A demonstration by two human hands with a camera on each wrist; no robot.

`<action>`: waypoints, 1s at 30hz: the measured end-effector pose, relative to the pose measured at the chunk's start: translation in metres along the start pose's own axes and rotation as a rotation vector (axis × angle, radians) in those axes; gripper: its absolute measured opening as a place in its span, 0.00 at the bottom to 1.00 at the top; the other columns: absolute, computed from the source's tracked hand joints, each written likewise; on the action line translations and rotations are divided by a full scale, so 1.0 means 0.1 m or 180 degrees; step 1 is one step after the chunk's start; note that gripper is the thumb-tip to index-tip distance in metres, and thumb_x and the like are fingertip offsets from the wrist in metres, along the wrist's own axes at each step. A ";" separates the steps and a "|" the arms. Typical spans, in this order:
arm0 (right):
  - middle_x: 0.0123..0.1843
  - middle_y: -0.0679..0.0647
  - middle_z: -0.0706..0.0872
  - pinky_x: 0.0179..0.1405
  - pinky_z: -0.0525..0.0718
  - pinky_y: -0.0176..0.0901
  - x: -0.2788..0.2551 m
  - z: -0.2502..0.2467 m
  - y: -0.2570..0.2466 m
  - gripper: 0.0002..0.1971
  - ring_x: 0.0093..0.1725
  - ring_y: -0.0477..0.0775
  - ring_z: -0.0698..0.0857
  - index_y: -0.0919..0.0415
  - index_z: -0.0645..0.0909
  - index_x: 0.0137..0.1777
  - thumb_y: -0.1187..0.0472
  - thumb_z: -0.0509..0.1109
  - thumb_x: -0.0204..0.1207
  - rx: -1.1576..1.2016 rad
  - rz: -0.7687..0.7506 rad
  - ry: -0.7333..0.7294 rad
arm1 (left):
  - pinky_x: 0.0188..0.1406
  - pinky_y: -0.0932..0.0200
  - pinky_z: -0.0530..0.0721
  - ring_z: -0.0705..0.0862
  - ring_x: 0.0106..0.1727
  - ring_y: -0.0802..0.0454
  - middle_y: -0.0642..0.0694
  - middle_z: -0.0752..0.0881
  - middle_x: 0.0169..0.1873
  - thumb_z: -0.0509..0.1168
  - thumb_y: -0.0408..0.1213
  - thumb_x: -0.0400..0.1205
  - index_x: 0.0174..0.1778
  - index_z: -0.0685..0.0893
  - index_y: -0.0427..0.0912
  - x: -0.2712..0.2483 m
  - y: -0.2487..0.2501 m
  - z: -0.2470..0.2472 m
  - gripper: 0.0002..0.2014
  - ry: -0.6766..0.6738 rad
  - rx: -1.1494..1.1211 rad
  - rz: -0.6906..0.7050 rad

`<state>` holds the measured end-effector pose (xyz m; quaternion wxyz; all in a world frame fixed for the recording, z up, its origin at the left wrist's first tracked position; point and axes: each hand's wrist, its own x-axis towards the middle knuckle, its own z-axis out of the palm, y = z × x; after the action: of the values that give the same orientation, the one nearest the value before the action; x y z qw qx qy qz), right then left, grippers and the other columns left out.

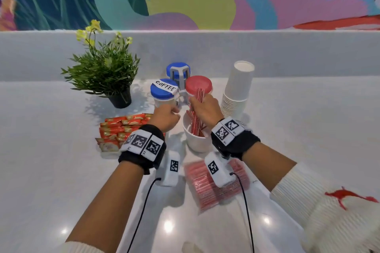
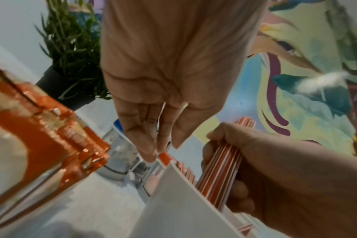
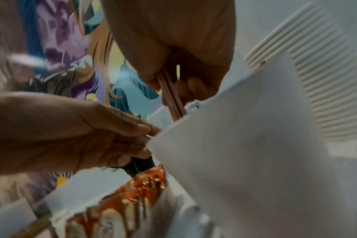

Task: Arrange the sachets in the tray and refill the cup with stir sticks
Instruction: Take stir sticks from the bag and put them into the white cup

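- Stir sticks (image 1: 197, 109): a red-and-white striped bundle stands upright in the white cup (image 1: 195, 141), lower ends inside, tops reaching up in front of the red-lidded jar (image 1: 198, 85).
- Our right hand (image 1: 204, 109) is wrapped round the bundle at mid-length, fingers curled tight about it.
- Our left hand (image 1: 165, 116) sits at the cup's left rim; the left wrist view shows its fingers straight and close together, tips touching the rim, nothing held.
- Handling judgement: the sticks look thin, light and smooth, so a loose bundle will likely splay or slide apart. Gripping at mid-length keeps them together; the ends offer poor control.
- The cup looks light and could tip; a steadying touch at the rim seems wise.
- More sticks lie in a clear packet (image 1: 216, 183) on the counter, near our wrists.
- Sachets (image 1: 121, 127), orange-red, fill the tray (image 1: 108, 154) left of the cup; soft foil, likely slippery, best pinched by the edges.
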<state>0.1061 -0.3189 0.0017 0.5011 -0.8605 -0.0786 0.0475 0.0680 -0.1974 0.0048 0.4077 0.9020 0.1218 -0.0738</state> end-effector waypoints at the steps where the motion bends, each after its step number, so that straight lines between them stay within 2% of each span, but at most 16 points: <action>1: 0.30 0.55 0.78 0.27 0.69 0.39 0.00 0.02 0.02 0.18 0.31 0.54 0.76 0.57 0.70 0.28 0.55 0.60 0.80 -0.0241 -0.0018 -0.0098 | 0.49 0.56 0.82 0.82 0.55 0.43 0.35 0.81 0.56 0.58 0.28 0.83 0.66 0.76 0.32 0.02 -0.02 0.00 0.15 -0.0059 -0.0118 -0.0034; 3: 0.33 0.57 0.80 0.30 0.71 0.39 0.01 0.06 0.06 0.15 0.35 0.56 0.78 0.61 0.74 0.32 0.56 0.61 0.79 -0.0683 0.0044 -0.0287 | 0.33 0.68 0.80 0.81 0.40 0.52 0.38 0.80 0.49 0.56 0.25 0.82 0.67 0.75 0.30 0.07 -0.06 0.00 0.16 -0.0188 -0.0336 -0.0053; 6: 0.43 0.60 0.86 0.44 0.82 0.47 0.01 0.09 0.10 0.13 0.44 0.59 0.85 0.63 0.81 0.42 0.52 0.64 0.77 -0.1236 0.0097 -0.0557 | 0.24 0.75 0.78 0.78 0.35 0.59 0.40 0.80 0.46 0.56 0.23 0.82 0.66 0.76 0.29 0.12 -0.09 0.00 0.16 -0.0324 -0.0505 -0.0024; 8: 0.48 0.60 0.87 0.50 0.84 0.50 0.00 0.06 0.07 0.14 0.47 0.59 0.86 0.62 0.82 0.47 0.50 0.67 0.76 -0.1225 0.0095 -0.0666 | 0.25 0.75 0.79 0.79 0.35 0.59 0.40 0.81 0.47 0.56 0.23 0.83 0.67 0.76 0.30 0.17 -0.11 0.02 0.17 -0.0346 -0.0599 -0.0016; 9: 0.48 0.59 0.87 0.48 0.84 0.47 -0.01 0.01 0.04 0.12 0.44 0.56 0.85 0.61 0.81 0.45 0.50 0.69 0.75 -0.1103 0.0102 -0.0713 | 0.27 0.73 0.79 0.79 0.35 0.59 0.40 0.81 0.49 0.55 0.24 0.83 0.68 0.75 0.31 0.18 -0.11 0.03 0.17 -0.0331 -0.0622 -0.0001; 11: 0.43 0.57 0.85 0.36 0.80 0.36 -0.04 -0.10 -0.02 0.10 0.37 0.52 0.83 0.60 0.79 0.39 0.54 0.71 0.74 -0.1028 0.0107 -0.0729 | 0.30 0.70 0.79 0.78 0.35 0.59 0.41 0.80 0.51 0.53 0.24 0.84 0.70 0.74 0.33 0.20 -0.11 0.04 0.18 -0.0305 -0.0659 0.0050; 12: 0.42 0.57 0.84 0.33 0.79 0.34 -0.05 -0.15 -0.03 0.10 0.37 0.52 0.83 0.62 0.80 0.40 0.55 0.72 0.73 -0.1139 0.0112 -0.0707 | 0.31 0.69 0.78 0.78 0.35 0.59 0.41 0.80 0.51 0.52 0.25 0.84 0.71 0.74 0.33 0.20 -0.12 0.05 0.19 -0.0300 -0.0684 0.0070; 14: 0.47 0.60 0.86 0.39 0.81 0.38 -0.04 -0.21 -0.02 0.14 0.44 0.56 0.86 0.67 0.81 0.52 0.58 0.73 0.72 -0.1592 0.0195 -0.0751 | 0.31 0.69 0.77 0.77 0.35 0.59 0.40 0.81 0.54 0.53 0.27 0.85 0.72 0.73 0.35 0.21 -0.11 0.05 0.18 -0.0274 -0.0675 0.0133; 16: 0.52 0.60 0.86 0.42 0.80 0.41 -0.04 -0.17 0.03 0.18 0.49 0.58 0.85 0.66 0.80 0.58 0.55 0.72 0.73 -0.2224 0.0222 -0.0914 | 0.29 0.70 0.76 0.77 0.36 0.60 0.39 0.81 0.60 0.54 0.30 0.86 0.73 0.73 0.37 0.20 -0.10 0.05 0.18 -0.0250 -0.0635 0.0221; 19: 0.50 0.57 0.84 0.45 0.75 0.41 -0.03 -0.01 0.11 0.19 0.53 0.58 0.84 0.63 0.81 0.57 0.49 0.71 0.73 -0.2569 0.0154 -0.1010 | 0.28 0.70 0.73 0.78 0.40 0.57 0.39 0.80 0.64 0.55 0.35 0.86 0.73 0.72 0.38 0.20 -0.08 0.04 0.19 -0.0278 -0.0597 0.0314; 21: 0.51 0.57 0.84 0.47 0.73 0.42 -0.02 0.08 0.13 0.17 0.54 0.58 0.83 0.63 0.81 0.55 0.50 0.69 0.74 -0.2539 0.0054 -0.0926 | 0.28 0.69 0.73 0.78 0.45 0.54 0.39 0.80 0.65 0.56 0.36 0.86 0.73 0.72 0.38 0.21 -0.09 0.02 0.19 -0.0311 -0.0590 0.0342; 23: 0.53 0.58 0.85 0.48 0.73 0.42 0.00 0.14 0.14 0.15 0.55 0.59 0.83 0.63 0.81 0.56 0.54 0.69 0.74 -0.2354 0.0003 -0.0753 | 0.29 0.68 0.73 0.78 0.46 0.53 0.39 0.80 0.63 0.58 0.37 0.85 0.74 0.71 0.37 0.22 -0.11 -0.01 0.20 -0.0328 -0.0628 0.0378; 25: 0.54 0.59 0.86 0.50 0.73 0.43 0.02 0.16 0.15 0.13 0.55 0.59 0.83 0.63 0.81 0.55 0.57 0.68 0.74 -0.2071 -0.0049 -0.0699 | 0.34 0.67 0.76 0.79 0.49 0.52 0.42 0.79 0.60 0.59 0.37 0.85 0.77 0.67 0.39 0.23 -0.12 -0.04 0.23 -0.0355 -0.0681 0.0432; 26: 0.54 0.60 0.86 0.51 0.73 0.44 0.01 0.16 0.15 0.12 0.55 0.60 0.83 0.63 0.81 0.55 0.59 0.68 0.74 -0.1950 -0.0079 -0.0749 | 0.41 0.66 0.78 0.79 0.55 0.49 0.43 0.78 0.62 0.60 0.37 0.84 0.78 0.64 0.41 0.23 -0.12 -0.04 0.25 -0.0379 -0.0705 0.0471; 28: 0.56 0.61 0.85 0.57 0.74 0.47 -0.01 0.14 0.16 0.11 0.57 0.62 0.82 0.64 0.80 0.56 0.62 0.66 0.75 -0.1825 -0.0099 -0.0942 | 0.58 0.59 0.76 0.76 0.67 0.47 0.44 0.74 0.70 0.61 0.35 0.83 0.80 0.58 0.46 0.23 -0.12 -0.06 0.30 -0.0460 -0.0811 0.0590; 30: 0.60 0.61 0.84 0.62 0.73 0.49 -0.03 0.12 0.15 0.14 0.60 0.62 0.81 0.64 0.78 0.61 0.63 0.66 0.77 -0.1835 -0.0159 -0.1115 | 0.67 0.56 0.72 0.72 0.72 0.48 0.43 0.71 0.75 0.62 0.32 0.83 0.81 0.56 0.49 0.24 -0.10 -0.05 0.32 -0.0567 -0.0915 0.0769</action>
<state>0.1028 -0.3165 -0.0174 0.2171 -0.9433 -0.1949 0.1582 0.0880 -0.1838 -0.0047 0.5472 0.8325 -0.0146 -0.0856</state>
